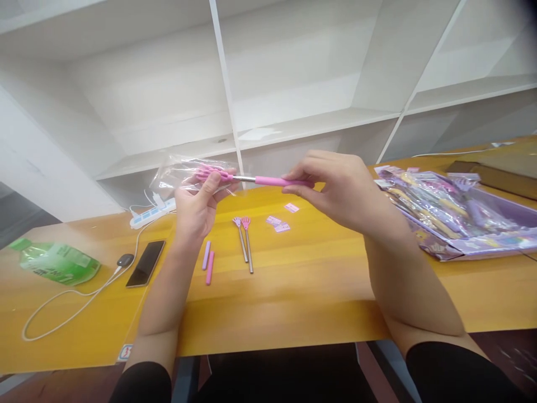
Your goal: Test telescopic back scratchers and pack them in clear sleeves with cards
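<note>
A back scratcher (268, 181) with a pink hand-shaped head, a metal rod and a pink grip is held level above the table. My left hand (197, 204) is closed on its head, together with a clear plastic bag (168, 173). The fingers of my right hand (331, 187) pinch the far end of the pink grip. Below lie two metal rods with hand-shaped heads, one purple (241, 240) and one pink (248, 246). Left of them are a purple grip tube (206, 255) and a pink grip tube (210, 268).
Small printed cards (282, 226) lie beyond the rods. At right stands a purple box (495, 243) of bagged back scratchers (444, 201). To the left are a phone (145, 263), a green bottle (59, 262), a white cable (88, 294) and a power strip (153, 214). White shelves (293, 73) rise behind.
</note>
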Tool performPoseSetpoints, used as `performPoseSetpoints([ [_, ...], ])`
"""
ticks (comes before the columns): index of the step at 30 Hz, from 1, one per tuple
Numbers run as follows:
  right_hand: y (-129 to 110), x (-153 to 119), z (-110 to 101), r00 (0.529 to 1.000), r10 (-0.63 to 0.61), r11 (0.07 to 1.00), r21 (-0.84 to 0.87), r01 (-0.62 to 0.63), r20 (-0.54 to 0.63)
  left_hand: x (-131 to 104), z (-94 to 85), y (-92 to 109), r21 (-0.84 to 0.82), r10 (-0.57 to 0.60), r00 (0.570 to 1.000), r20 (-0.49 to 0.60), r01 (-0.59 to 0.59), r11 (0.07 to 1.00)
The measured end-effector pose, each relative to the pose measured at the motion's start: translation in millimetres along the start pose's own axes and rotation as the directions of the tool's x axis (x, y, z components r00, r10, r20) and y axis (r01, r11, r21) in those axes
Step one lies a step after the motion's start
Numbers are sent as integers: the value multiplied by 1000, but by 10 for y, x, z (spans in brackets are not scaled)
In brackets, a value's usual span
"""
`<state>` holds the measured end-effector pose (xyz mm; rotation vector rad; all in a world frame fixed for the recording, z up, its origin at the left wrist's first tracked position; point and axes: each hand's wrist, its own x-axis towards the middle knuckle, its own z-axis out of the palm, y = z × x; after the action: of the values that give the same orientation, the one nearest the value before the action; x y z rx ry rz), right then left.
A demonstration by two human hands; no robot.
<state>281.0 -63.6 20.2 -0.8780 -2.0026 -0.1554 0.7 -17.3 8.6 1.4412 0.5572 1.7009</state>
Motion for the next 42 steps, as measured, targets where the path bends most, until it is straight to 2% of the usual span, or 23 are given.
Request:
performPoseSetpoints([
  [6,-11,32,240,988,-110,994,9,112,-106,-75,125,-47,-64,-41,996,74,45,997],
  [12,-68,24,241,985,-76,997,2,77,-156,-120,162,-94,-84,-66,988,138,78,993],
  [17,-161,9,295,981,-80,997,5,83,-177,-239,309,-184,-96,-142,963,231,168,981],
  [19,-164,2,287,980,-83,996,14,87,-180,-248,340,-213,-112,-159,961,227,187,976],
  [21,-143,-3,233,984,-76,995,57,86,-162,-217,319,-222,-134,-151,973,174,176,975],
  [25,-78,-4,78,995,-50,990,127,60,-86,-96,165,-189,-148,-67,994,85,79,986],
  [29,-67,21,66,994,-56,989,132,68,-89,-39,71,-139,-124,-46,995,84,56,991],
  [32,-89,39,125,989,-80,982,159,99,-122,-42,78,-116,-127,-63,995,77,72,989],
  [35,-103,36,158,987,-41,974,212,75,-158,-38,82,-111,-125,-78,994,78,88,988],
  [38,-97,25,156,981,-23,973,221,66,-194,-18,55,-113,-117,-88,991,100,99,988],
  [42,-88,43,189,977,-69,975,195,108,-200,-39,48,-109,-112,-97,985,145,113,987],
])
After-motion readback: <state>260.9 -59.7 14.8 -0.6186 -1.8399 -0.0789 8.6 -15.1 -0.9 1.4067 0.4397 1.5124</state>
